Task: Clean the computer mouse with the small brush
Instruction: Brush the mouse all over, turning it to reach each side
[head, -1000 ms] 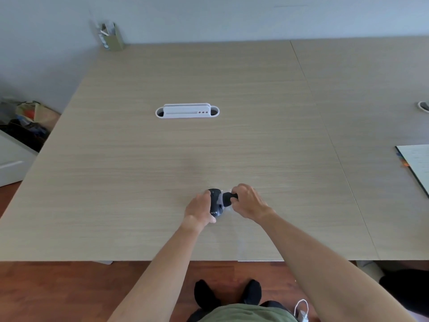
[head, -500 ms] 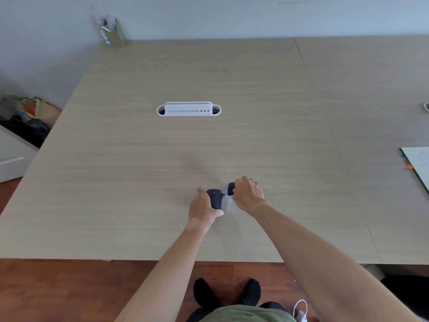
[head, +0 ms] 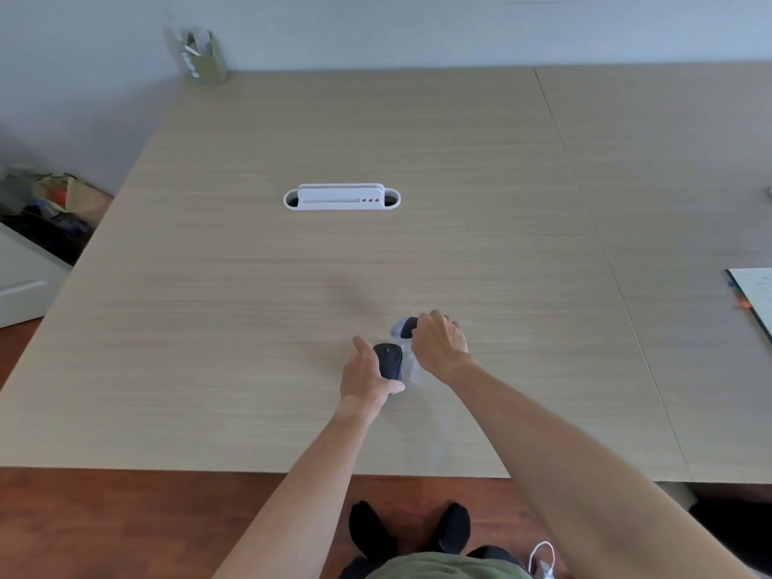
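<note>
Two bare hands are working low on the table (head: 250, 328), close to its near edge. The left hand (head: 362, 374) is lying against the left flank of the computer mouse (head: 388, 361), its thumb curling under the mouse's near end and its fingers stretching up along the side, so it is bracing the mouse rather than closing around it. The mouse is sitting flat on the table, dark, with its wheel end pointing toward 12 o'clock. The right hand (head: 442, 342) is sitting just at 1 o'clock from the mouse, apart from it, with its fingers curling tight around a small dark object whose rounded, pale-tipped end is sticking out toward 9 o'clock; this is the small brush (head: 406, 327), though the blur is hiding its bristles. Between the mouse and the right wrist a scrap of clear plastic wrap (head: 413, 367) is lying on the wood, touching the mouse's right side. Farther out at 12 o'clock, a white cable slot (head: 341, 198) is sitting in the middle of the table. At 11 o'clock, in the far corner against the wall, an olive pen holder (head: 204, 57) is standing. At 3 o'clock, on the adjoining tabletop, a white sheet with a dark border (head: 754, 296) is poking in from the frame edge. At 9 o'clock, off the table, a cluttered bag (head: 46, 206) is resting beside a white cabinet (head: 23, 282). At 6 o'clock, two dark-socked feet (head: 411, 532) are standing on the reddish wood floor (head: 125, 524).
</note>
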Tool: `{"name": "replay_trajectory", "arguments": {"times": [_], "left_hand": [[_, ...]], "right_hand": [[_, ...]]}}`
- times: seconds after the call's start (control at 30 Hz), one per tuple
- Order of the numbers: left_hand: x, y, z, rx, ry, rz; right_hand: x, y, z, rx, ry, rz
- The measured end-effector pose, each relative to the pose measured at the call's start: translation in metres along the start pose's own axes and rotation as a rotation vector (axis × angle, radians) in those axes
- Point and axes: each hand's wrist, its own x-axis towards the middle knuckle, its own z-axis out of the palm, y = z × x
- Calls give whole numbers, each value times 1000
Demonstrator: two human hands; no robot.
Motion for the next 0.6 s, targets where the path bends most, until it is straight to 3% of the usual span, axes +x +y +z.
{"name": "replay_trajectory", "arguments": {"times": [0.1, 0.17, 0.27, 0.33, 0.43, 0.5, 0.6], "left_hand": [[0, 0, 0, -14, -1, 2], [0, -2, 0, -26, 0, 9], [-1, -6, 1, -40, 6, 21], [-1, -8, 4, -36, 9, 36], [-3, -11, 9, 32, 21, 77], [-4, -10, 12, 82, 31, 89], [-5, -7, 15, 194, -7, 116]], "right_hand": [[3, 0, 1, 226, -125, 47], [-3, 3, 1, 193, -162, 61], [-10, 13, -2, 90, -84, 83], [-10, 21, 1, 183, -48, 55], [-10, 31, 6, 311, -146, -21], [-15, 39, 11, 270, -189, -18], [-22, 47, 14, 199, -92, 43]]}}
